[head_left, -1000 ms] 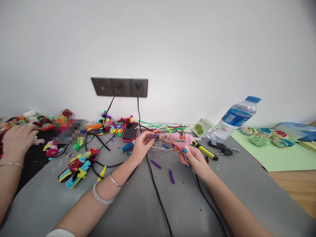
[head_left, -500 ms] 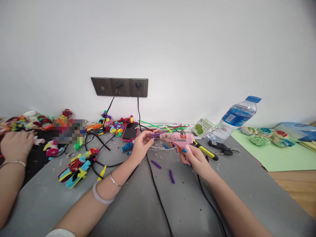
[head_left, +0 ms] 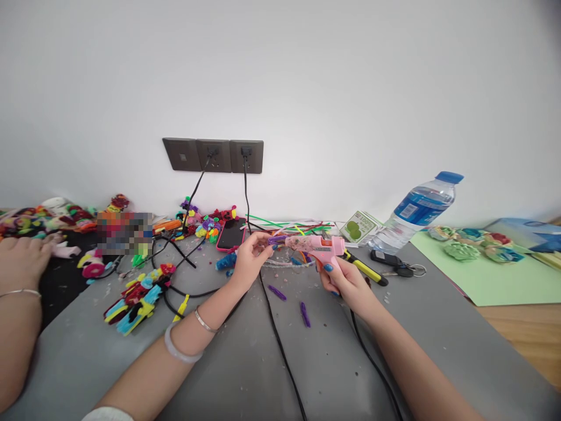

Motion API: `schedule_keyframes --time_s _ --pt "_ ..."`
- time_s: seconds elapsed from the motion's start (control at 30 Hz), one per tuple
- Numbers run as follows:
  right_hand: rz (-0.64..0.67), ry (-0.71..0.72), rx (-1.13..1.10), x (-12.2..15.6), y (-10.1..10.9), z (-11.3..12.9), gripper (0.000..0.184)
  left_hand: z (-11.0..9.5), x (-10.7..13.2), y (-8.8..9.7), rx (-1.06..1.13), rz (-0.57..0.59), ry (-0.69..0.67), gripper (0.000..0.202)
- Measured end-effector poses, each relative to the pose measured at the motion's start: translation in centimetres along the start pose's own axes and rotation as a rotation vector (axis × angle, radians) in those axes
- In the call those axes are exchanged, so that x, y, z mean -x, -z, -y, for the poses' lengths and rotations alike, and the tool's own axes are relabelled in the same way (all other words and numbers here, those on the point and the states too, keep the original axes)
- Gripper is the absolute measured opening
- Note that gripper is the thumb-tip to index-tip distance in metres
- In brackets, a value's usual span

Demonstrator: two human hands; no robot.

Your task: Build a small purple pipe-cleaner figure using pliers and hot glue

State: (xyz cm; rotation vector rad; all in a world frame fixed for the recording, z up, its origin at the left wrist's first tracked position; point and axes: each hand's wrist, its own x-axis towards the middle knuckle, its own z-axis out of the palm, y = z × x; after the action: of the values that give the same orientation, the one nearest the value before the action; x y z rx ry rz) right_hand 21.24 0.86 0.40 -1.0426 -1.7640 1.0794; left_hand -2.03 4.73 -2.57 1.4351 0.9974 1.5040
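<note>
My right hand (head_left: 344, 279) is wrapped round the handle of a pink glue gun (head_left: 319, 248), whose nozzle points left. A black cord runs down from its grip. At the nozzle, my left hand (head_left: 253, 257) pinches a small purple pipe-cleaner piece (head_left: 276, 240) between thumb and fingers. The nozzle tip is close against that piece; whether they touch I cannot tell. Below, on the grey table (head_left: 263, 356), lie two more folded purple pipe-cleaner pieces, one (head_left: 277, 292) nearer my left hand and another (head_left: 305, 314) lower down.
Another person's hand (head_left: 26, 263) rests at the far left. Colourful pipe-cleaner figures (head_left: 140, 298), a phone (head_left: 231, 234) and black cords lie left of centre. Right stand a tilted water bottle (head_left: 423, 204), car keys (head_left: 392, 262), a yellow-black cutter (head_left: 366, 269) and green paper (head_left: 468, 280).
My hands and the glue gun stay almost in place. The other person's hand at the far left has shifted slightly to the left.
</note>
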Motion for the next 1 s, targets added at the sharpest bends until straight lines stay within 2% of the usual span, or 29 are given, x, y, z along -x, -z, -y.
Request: schedule_keyframes --time_s 0.43,1.0 --pt "0.011 -0.013 0.004 -0.03 0.04 0.45 0.055 -0.09 -0.02 -0.08 0.027 -0.062 -0.02 0.019" --pt "-0.03 0.005 0.087 0.03 0.26 0.18 0.056 0.07 -0.05 0.05 0.003 -0.081 -0.068 0.018"
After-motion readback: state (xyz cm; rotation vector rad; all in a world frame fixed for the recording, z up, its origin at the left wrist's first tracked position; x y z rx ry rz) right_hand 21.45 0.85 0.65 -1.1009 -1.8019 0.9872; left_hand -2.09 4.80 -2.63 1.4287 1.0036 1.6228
